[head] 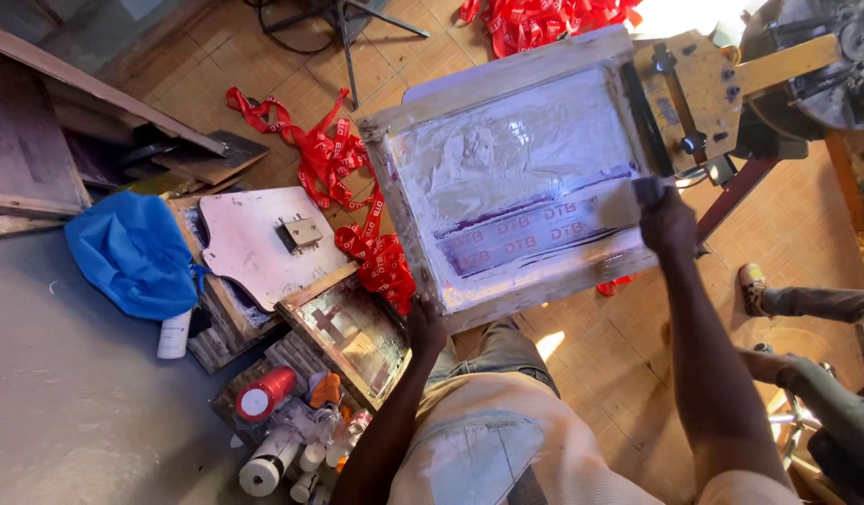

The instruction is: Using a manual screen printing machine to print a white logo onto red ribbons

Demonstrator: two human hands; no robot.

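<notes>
Nearest the lens, a pale stained apron (479,449) is seen over the person's front, with both bare arms reaching away from it. A wooden-framed printing screen (516,178) is held above the tiled floor (619,365), tilted so that its mesh faces the camera. Its long axis is laid from the lower left to the upper right, and the far short end is met by a hinged wooden clamp (689,93) on a stand. Purple ink bands are seen across the lower part of the mesh.

The left hand (424,327) is raised from below, arm nearly straight, and its fingers are closed on the near lower corner of the frame. The right hand (666,223) is stretched further out, wrist bent down, at the frame's right edge; it is pressed on a grey squeegee (628,201), but how its fingers lie cannot be told.

Red printed ribbons (357,187) are strewn beneath and left of the screen. A white board (264,243), a smaller frame (352,337), a blue cloth (133,252) and some bottles (301,440) are seen at the left. Another person's shoe (752,285) is seen at the right.
</notes>
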